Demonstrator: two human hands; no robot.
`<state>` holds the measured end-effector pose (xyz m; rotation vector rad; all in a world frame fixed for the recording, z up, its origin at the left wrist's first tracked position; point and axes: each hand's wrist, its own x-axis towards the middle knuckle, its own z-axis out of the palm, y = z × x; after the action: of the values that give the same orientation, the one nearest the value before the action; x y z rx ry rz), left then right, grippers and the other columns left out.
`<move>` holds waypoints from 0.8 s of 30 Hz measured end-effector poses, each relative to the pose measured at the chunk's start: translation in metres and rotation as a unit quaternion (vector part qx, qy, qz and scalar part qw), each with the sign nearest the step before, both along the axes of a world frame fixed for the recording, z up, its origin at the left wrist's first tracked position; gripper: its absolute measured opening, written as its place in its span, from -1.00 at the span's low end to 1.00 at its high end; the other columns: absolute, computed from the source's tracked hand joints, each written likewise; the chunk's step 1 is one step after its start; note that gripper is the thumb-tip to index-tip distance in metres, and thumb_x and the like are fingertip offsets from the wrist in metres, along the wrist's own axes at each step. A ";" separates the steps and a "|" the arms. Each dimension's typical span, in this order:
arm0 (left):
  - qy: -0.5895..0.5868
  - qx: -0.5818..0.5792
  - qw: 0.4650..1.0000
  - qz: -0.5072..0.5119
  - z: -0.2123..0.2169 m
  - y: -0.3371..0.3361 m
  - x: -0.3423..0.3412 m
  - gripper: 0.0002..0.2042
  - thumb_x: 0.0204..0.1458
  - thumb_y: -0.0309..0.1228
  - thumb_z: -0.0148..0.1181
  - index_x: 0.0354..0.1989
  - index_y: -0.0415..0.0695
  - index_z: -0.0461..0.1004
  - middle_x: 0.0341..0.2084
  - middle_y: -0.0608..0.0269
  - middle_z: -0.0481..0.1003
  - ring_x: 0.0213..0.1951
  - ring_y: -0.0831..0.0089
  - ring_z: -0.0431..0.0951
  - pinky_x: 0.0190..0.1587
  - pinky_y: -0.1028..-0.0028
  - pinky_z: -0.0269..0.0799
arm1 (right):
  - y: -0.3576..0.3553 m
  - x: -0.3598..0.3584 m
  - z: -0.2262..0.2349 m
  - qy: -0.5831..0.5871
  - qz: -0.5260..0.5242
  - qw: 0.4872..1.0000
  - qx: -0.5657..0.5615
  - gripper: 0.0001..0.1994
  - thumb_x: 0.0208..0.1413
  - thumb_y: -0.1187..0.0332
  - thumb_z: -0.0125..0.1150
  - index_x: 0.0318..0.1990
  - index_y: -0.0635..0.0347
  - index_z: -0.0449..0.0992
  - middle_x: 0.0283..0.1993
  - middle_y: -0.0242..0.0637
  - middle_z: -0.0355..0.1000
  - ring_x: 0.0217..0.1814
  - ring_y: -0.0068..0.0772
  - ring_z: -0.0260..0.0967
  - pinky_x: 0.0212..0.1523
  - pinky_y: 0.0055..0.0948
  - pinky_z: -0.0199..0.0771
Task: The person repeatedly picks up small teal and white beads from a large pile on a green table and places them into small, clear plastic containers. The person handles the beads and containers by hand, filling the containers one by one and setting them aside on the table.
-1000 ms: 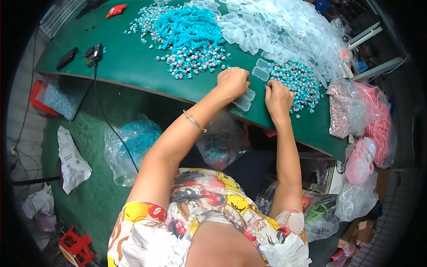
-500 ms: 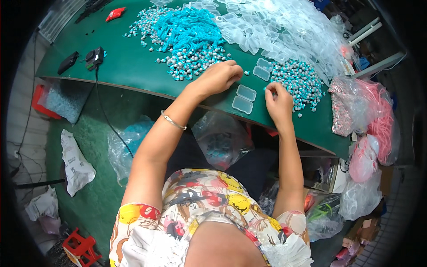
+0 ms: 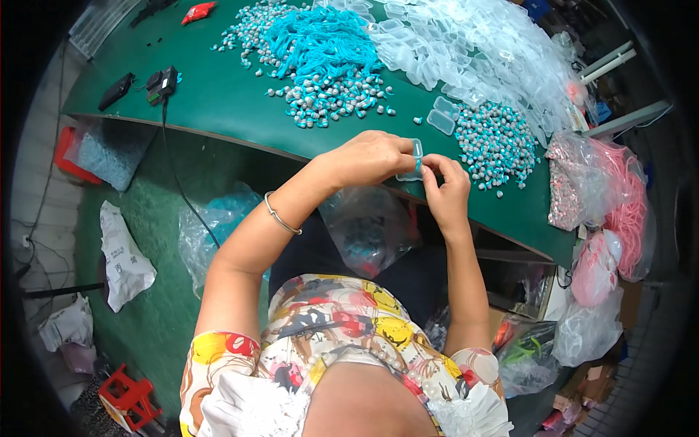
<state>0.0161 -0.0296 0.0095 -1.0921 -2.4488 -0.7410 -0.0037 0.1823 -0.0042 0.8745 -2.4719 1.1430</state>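
Green table (image 3: 218, 105), front edge: your left hand (image 3: 375, 158) part-hides the clear case (image 3: 417, 148); blue piece (image 3: 419, 165) beside it too small to identify. Far edge: clear-case heap (image 3: 466, 44) cut off.

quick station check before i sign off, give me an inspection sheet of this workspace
surface: green tabletop, carrying several piles
job's things: turquoise cords; two piles of small grey-and-turquoise pieces; heap of clear plastic cases; open case beside the right-hand pile
clutter: red packet and two black devices, left part of table
hands: left hand and right hand meet at a clear case near the table edge; exact grip unclear
cables: black cable runs from one device over the table edge
surroundings: white sack and red stool at left; bagged pink cords at right
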 end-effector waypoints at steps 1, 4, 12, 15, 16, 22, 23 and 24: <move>-0.006 -0.007 1.000 0.004 -0.002 0.001 0.000 -0.94 -0.02 -0.49 0.20 -0.37 -0.16 0.49 -0.36 0.13 0.50 -0.32 0.06 0.55 -0.32 0.16 0.44 | 0.003 0.003 0.001 0.018 -0.004 0.999 0.033 -0.90 0.01 0.45 0.32 -0.29 0.10 0.58 -0.32 -0.37 0.54 -0.26 -0.26 0.46 -0.15 -0.27 0.33; -0.019 -0.012 1.000 0.013 -0.008 0.005 -0.002 -0.92 -0.03 -0.49 0.23 -0.37 -0.16 0.49 -0.37 0.12 0.50 -0.31 0.06 0.55 -0.30 0.16 0.43 | 0.004 0.001 -0.009 0.042 -0.022 0.997 0.064 -0.89 -0.01 0.42 0.34 -0.30 0.03 0.57 -0.31 -0.42 0.50 -0.19 -0.29 0.42 -0.12 -0.25 0.24; -0.063 0.095 0.985 0.131 -0.012 0.013 0.020 -0.63 -0.17 -0.28 0.44 -0.18 -0.11 0.51 -0.28 0.15 0.46 -0.19 0.10 0.49 -0.17 0.17 0.42 | 0.007 -0.007 -0.002 0.007 -0.012 0.995 0.104 -0.91 -0.02 0.38 0.36 -0.33 0.03 0.60 -0.25 -0.39 0.49 -0.13 -0.25 0.42 -0.09 -0.20 0.26; -0.046 0.091 0.978 0.181 -0.022 0.020 0.029 -0.54 -0.22 -0.22 0.48 -0.12 -0.09 0.50 -0.23 0.18 0.43 -0.17 0.14 0.47 -0.16 0.19 0.41 | 0.011 -0.009 0.001 0.004 0.008 0.994 0.107 -0.92 -0.02 0.37 0.36 -0.35 0.04 0.61 -0.25 -0.38 0.49 -0.12 -0.24 0.42 -0.07 -0.19 0.26; -0.034 0.096 0.977 0.186 -0.024 0.022 0.030 -0.55 -0.21 -0.19 0.48 -0.14 -0.09 0.51 -0.23 0.21 0.42 -0.18 0.18 0.46 -0.16 0.22 0.39 | 0.012 -0.008 0.003 0.001 0.012 0.994 0.113 -0.92 -0.02 0.37 0.36 -0.35 0.05 0.61 -0.25 -0.37 0.50 -0.11 -0.24 0.42 -0.07 -0.19 0.26; -0.020 0.126 0.974 0.187 -0.030 0.022 0.032 -0.62 -0.24 -0.24 0.48 -0.24 -0.08 0.53 -0.27 0.23 0.41 -0.18 0.23 0.44 -0.18 0.25 0.35 | 0.012 -0.019 0.016 -0.011 0.042 0.993 0.109 -0.94 -0.02 0.40 0.34 -0.37 0.10 0.60 -0.30 -0.33 0.51 -0.20 -0.20 0.45 -0.16 -0.20 0.33; -0.022 0.125 0.974 0.186 -0.031 0.021 0.032 -0.63 -0.24 -0.25 0.48 -0.24 -0.07 0.53 -0.27 0.23 0.41 -0.18 0.23 0.44 -0.18 0.25 0.35 | 0.010 -0.025 0.018 -0.018 0.045 0.994 0.103 -0.94 -0.02 0.40 0.34 -0.37 0.12 0.59 -0.31 -0.31 0.51 -0.23 -0.19 0.45 -0.19 -0.21 0.35; -0.024 0.123 0.974 0.187 -0.031 0.020 0.032 -0.63 -0.23 -0.26 0.48 -0.24 -0.07 0.53 -0.26 0.23 0.41 -0.18 0.23 0.44 -0.17 0.26 0.35 | 0.002 -0.034 0.024 0.009 0.061 0.995 0.077 -0.95 -0.01 0.43 0.31 -0.38 0.16 0.58 -0.34 -0.26 0.52 -0.33 -0.16 0.46 -0.29 -0.23 0.41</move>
<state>0.0482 -0.0098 -0.0211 -0.5070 -2.4179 -0.9187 -0.0379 0.1847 0.0198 1.0877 -2.5483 0.9860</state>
